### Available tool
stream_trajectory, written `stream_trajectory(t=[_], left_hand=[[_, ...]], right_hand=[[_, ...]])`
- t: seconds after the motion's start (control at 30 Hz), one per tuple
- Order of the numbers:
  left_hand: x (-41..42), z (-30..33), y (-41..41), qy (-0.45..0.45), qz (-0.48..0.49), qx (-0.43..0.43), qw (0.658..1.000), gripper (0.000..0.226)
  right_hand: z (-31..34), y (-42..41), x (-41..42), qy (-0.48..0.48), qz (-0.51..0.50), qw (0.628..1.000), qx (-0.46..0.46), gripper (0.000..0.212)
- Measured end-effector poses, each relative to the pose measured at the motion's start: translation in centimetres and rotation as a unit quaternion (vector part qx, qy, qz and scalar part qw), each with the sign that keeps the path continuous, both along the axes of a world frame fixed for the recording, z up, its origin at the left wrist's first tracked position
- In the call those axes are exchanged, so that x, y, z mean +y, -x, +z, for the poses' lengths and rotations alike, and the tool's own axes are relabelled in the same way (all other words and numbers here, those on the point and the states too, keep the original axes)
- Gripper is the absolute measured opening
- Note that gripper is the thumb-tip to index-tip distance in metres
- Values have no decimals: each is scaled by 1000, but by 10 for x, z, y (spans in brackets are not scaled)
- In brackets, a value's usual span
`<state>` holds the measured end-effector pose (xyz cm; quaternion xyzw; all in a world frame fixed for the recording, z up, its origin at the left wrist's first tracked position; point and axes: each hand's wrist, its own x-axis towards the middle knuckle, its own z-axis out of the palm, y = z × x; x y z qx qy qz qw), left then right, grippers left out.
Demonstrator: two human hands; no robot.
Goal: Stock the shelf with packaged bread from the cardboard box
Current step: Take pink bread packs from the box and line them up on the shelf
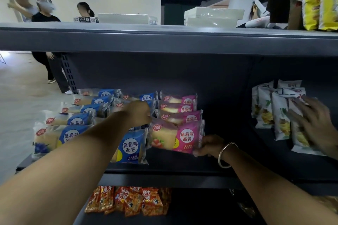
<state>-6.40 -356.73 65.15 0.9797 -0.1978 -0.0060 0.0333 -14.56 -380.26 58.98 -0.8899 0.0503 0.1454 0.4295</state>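
On the dark middle shelf (164, 169) stand rows of packaged bread. Blue packs (131, 147) fill the left rows, and pink packs (184, 108) form a row to their right. The front pink bread pack (186, 137) is held between both my hands at the front of the pink row. My left hand (137, 113) pinches its upper left corner. My right hand (208, 145), with a bangle on the wrist, grips its lower right edge. To the right of the pink row the shelf is bare.
Another person's hand (314, 124) rests on white snack bags (265, 107) at the right of the shelf. Orange snack packs (128, 201) lie on the shelf below. Yellow bags (320, 2) and a brown box (294, 14) sit on the top shelf. People stand behind at the left.
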Motion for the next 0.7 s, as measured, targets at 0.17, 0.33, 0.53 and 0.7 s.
stream_trajectory(t=[0.17, 0.33, 0.53, 0.7], left_hand=[[0, 4, -3, 30, -9, 7, 999, 20], [-3, 2, -2, 17, -11, -3, 1000, 23], [1, -2, 2, 24, -6, -19, 1000, 27], [4, -1, 10, 33, -17, -27, 999, 29]], right_hand=[[-4, -6, -4, 13, -69, 997, -36, 6], [-5, -8, 0, 77, -67, 994, -27, 27], [-6, -7, 1, 65, -74, 995, -15, 26], [-4, -5, 1, 63, -60, 996, -12, 15]])
